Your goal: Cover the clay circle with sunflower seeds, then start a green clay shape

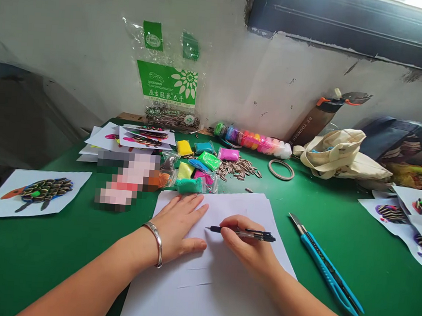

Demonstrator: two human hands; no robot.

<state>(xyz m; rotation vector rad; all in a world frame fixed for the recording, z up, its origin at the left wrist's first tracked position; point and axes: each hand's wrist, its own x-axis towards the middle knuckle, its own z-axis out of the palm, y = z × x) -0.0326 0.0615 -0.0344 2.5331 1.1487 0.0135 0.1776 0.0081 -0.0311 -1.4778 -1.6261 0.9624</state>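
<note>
A white sheet of paper [223, 285] lies on the green table [60, 253] in front of me. My left hand [180, 226] rests flat on the sheet's left part, fingers stretched out, a silver bangle on the wrist. My right hand [250, 246] is closed on a dark pen [241, 233], which lies almost level with its tip pointing left, just above the paper near my left fingertips. Faint short lines show on the sheet below my hands.
A blue utility knife [328, 269] lies right of the sheet. Behind it are colourful clay packets [199, 167], a heap of sunflower seeds [237, 168], a tape ring [281, 169], a seed bag [171, 84] against the wall, a cloth bag [337, 156] and seed pictures [40, 191] at both sides.
</note>
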